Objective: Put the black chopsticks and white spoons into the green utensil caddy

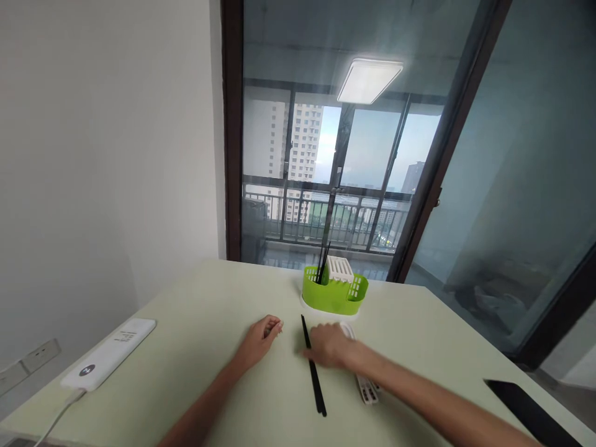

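My left hand (261, 340) rests on the pale table with its fingers curled in; nothing shows in it. To its right lies a pair of black chopsticks (316, 386), side by side, pointing away from me. Over their middle hovers or rests my right hand (328, 345), blurred; I cannot tell whether it touches them or how its fingers stand. Partly hidden under the right forearm is a long white object (367, 392) with slots at its near end. Beyond the hands stands a green utensil caddy (331, 297) on a white base, with thin black sticks (322, 264) upright in its left compartment.
A white slotted piece (340, 269) sits on the caddy's middle. A white power strip (109, 354) with a cable lies along the table's left edge. At the right edge lies a flat black object (531, 410). Behind the table are glass sliding doors (421, 211).
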A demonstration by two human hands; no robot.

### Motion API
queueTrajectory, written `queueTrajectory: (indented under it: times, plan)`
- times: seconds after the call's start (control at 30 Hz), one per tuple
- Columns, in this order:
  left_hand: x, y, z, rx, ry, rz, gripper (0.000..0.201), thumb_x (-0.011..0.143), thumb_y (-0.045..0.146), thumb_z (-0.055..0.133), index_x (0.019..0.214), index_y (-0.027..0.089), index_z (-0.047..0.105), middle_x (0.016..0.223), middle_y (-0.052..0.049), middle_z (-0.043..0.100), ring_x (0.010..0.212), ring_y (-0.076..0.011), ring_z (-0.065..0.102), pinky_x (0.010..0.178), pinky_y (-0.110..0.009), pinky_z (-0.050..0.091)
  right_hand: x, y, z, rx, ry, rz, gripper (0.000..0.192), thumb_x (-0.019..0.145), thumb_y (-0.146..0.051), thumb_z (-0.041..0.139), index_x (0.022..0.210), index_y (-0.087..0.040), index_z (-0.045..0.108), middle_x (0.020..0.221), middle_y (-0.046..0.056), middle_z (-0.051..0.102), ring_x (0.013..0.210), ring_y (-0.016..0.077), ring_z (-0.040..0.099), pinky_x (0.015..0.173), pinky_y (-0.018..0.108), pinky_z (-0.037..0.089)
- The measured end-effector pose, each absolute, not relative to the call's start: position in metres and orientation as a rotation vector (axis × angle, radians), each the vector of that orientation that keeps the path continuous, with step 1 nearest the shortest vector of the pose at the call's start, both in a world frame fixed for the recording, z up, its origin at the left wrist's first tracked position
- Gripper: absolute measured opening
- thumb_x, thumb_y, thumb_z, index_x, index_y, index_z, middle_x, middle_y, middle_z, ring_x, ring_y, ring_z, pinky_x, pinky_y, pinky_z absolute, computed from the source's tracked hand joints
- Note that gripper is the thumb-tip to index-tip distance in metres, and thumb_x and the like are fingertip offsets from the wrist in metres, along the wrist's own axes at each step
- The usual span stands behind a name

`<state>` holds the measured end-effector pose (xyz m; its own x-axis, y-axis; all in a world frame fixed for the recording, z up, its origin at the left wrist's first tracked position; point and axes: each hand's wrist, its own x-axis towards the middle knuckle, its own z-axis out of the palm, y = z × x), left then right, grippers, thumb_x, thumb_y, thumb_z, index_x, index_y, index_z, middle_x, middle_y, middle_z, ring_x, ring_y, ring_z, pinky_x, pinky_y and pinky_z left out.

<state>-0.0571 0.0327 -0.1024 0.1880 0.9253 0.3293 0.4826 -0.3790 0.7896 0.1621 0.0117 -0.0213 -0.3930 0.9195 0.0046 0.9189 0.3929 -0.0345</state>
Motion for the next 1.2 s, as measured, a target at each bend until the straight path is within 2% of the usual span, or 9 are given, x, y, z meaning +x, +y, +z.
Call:
queueTrajectory:
  times: [0.1, 0.23, 0.3, 0.43, 0.53, 0.63, 0.73, 0.9, 1.2]
  plan:
    - [-0.058, 0.034, -0.104, 1.944, 1.322, 1.103, 0.031, 0.096, 0.048, 0.048, 0.094, 0.021, 0.063, 0.089, -0.004, 0.073, 0.084, -0.0184, 0.068, 0.079, -0.029, 0.05, 0.147, -0.014, -0.064, -1.788, -2.639, 0.114, 0.026, 0.098, -0.036, 0.064, 0.112, -0.015, 0.067, 0.109, 0.006, 0.071, 0.094, 0.0195, 0.07, 0.086, 0.041, 0.057]
    - [-0.057, 0.034, -0.104, 1.943, 1.306, 1.089, 0.033, 0.096, 0.05, 0.048, 0.092, 0.021, 0.063, 0.086, -0.003, 0.072, 0.082, -0.0177, 0.067, 0.077, -0.028, 0.05, 0.142, -0.021, -0.085, -1.806, -2.576, 0.181, 0.027, 0.094, -0.01, 0.053, 0.118, -0.004, 0.064, 0.106, 0.023, 0.072, 0.099, 0.0321, 0.072, 0.085, 0.045, 0.053]
    - [-0.058, 0.034, -0.104, 1.949, 1.301, 1.081, 0.035, 0.097, 0.051, 0.047, 0.091, 0.021, 0.064, 0.084, -0.002, 0.072, 0.079, -0.0174, 0.066, 0.076, -0.027, 0.049, 0.147, -0.018, -0.088, -1.767, -2.551, 0.249, 0.029, 0.089, -0.007, 0.053, 0.116, -0.003, 0.063, 0.102, 0.026, 0.073, 0.096, 0.0364, 0.073, 0.081, 0.045, 0.051]
    - [-0.062, 0.034, -0.106, 1.934, 1.278, 1.078, 0.038, 0.097, 0.054, 0.047, 0.09, 0.021, 0.064, 0.083, -0.002, 0.072, 0.078, -0.0177, 0.066, 0.074, -0.028, 0.049, 0.166, -0.01, -0.086, -1.595, -2.46, 0.418, 0.019, 0.096, -0.019, 0.047, 0.104, -0.012, 0.062, 0.089, 0.017, 0.074, 0.083, 0.0309, 0.073, 0.069, 0.035, 0.047]
    - [-0.06, 0.036, -0.105, 1.855, 1.2, 1.073, 0.043, 0.097, 0.058, 0.048, 0.098, 0.02, 0.067, 0.091, -0.006, 0.076, 0.08, -0.0187, 0.068, 0.076, -0.03, 0.051, 0.177, -0.012, -0.079, -1.388, -2.35, 0.527, 0.027, 0.105, -0.033, 0.033, 0.093, -0.022, 0.054, 0.074, 0.001, 0.066, 0.07, 0.0195, 0.066, 0.062, 0.026, 0.041]
    - [-0.046, 0.034, -0.086, 1.723, 1.049, 1.016, 0.051, 0.097, 0.061, 0.048, 0.116, 0.018, 0.067, 0.106, -0.011, 0.078, 0.091, -0.0219, 0.073, 0.079, -0.033, 0.054, 0.182, -0.02, -0.071, -1.238, -2.22, 0.592, 0.035, 0.107, -0.045, 0.024, 0.086, -0.025, 0.044, 0.068, -0.005, 0.054, 0.064, 0.0157, 0.056, 0.058, 0.024, 0.035]
    - [-0.021, 0.027, -0.05, 1.677, 0.891, 1.009, 0.051, 0.097, 0.059, 0.052, 0.121, 0.017, 0.069, 0.112, -0.012, 0.077, 0.103, -0.0238, 0.072, 0.087, -0.035, 0.055, 0.185, -0.027, -0.065, -1.145, -2.124, 0.625, 0.034, 0.106, -0.048, 0.026, 0.083, -0.026, 0.038, 0.067, -0.006, 0.048, 0.062, 0.0146, 0.05, 0.058, 0.025, 0.033]
    - [0.011, 0.011, 0.007, 1.645, 0.918, 1.141, 0.046, 0.084, 0.053, 0.073, 0.109, 0.015, 0.075, 0.104, -0.011, 0.08, 0.095, -0.0254, 0.074, 0.087, -0.036, 0.059, 0.192, -0.032, -0.062, -1.088, -2.017, 0.61, 0.031, 0.106, -0.046, 0.031, 0.084, -0.026, 0.038, 0.071, -0.005, 0.047, 0.065, 0.0149, 0.047, 0.061, 0.025, 0.033]
    - [0.021, -0.013, 0.03, 1.686, 1.063, 1.169, 0.033, 0.075, 0.046, 0.08, 0.095, 0.02, 0.081, 0.097, -0.007, 0.081, 0.091, -0.0275, 0.077, 0.082, -0.037, 0.065, 0.192, -0.039, -0.074, -1.054, -2.022, 0.537, 0.03, 0.106, -0.042, 0.034, 0.084, -0.025, 0.044, 0.075, -0.002, 0.052, 0.067, 0.0166, 0.05, 0.063, 0.026, 0.035]
